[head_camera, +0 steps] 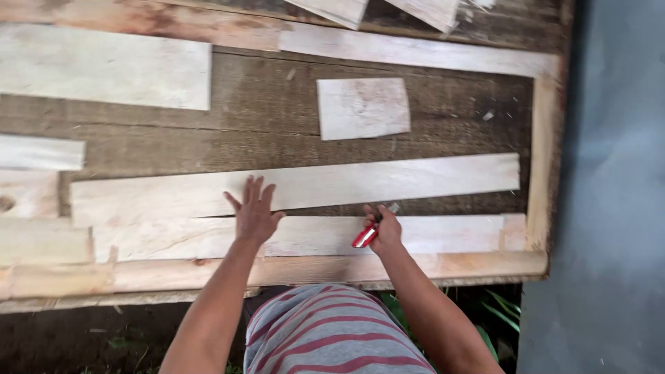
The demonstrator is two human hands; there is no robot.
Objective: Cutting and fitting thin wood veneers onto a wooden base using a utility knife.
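The right hand (385,228) is closed around a red-handled tool (365,236), probably a marker or small knife; its kind cannot be told. The tool's tip (392,207) touches the upper edge of a pale wooden strip (443,234). The left hand (253,211) holds nothing: it lies flat, fingers spread, pressing where this strip meets a longer pale plank (388,181) lying just above it. Both boards rest on a dark, weathered wooden tabletop (263,125). Below the strip, along the table's near edge, runs an orange-tinged batten (471,265). Above the long plank, well apart from it, lies a small pale square offcut (363,108). Left of the strip sit several short pale blocks (38,239), and a wide board (104,66) lies far up and left.
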